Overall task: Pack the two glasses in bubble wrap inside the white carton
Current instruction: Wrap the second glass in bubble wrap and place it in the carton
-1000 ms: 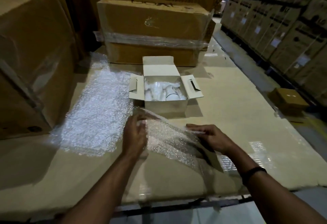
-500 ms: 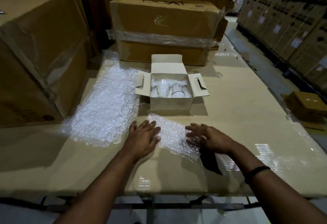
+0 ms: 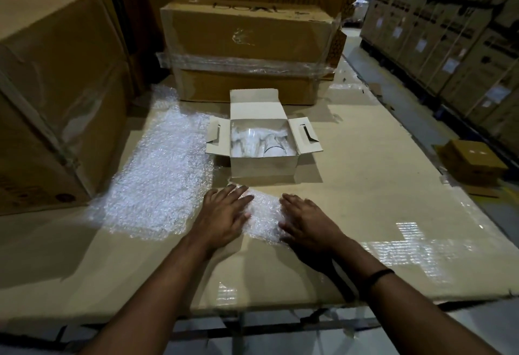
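Observation:
The white carton (image 3: 264,163) stands open in the middle of the cardboard-covered table, flaps spread. Inside lie clear glasses (image 3: 262,141), partly wrapped in something pale; how many I cannot tell. In front of the carton a small folded piece of bubble wrap (image 3: 265,218) lies flat. My left hand (image 3: 224,215) presses its left side, fingers spread. My right hand (image 3: 309,221) presses its right side, palm down. Neither hand grips anything.
A large sheet of bubble wrap (image 3: 160,175) lies to the left of the carton. Big brown boxes stand at the left (image 3: 50,96) and behind (image 3: 250,48). The table's right edge drops to an aisle with a small box (image 3: 474,162) on the floor.
A second ago both hands held the small bubble wrap piece lifted off the table. Now it lies flat and folded, and both palms have moved closer together on it.

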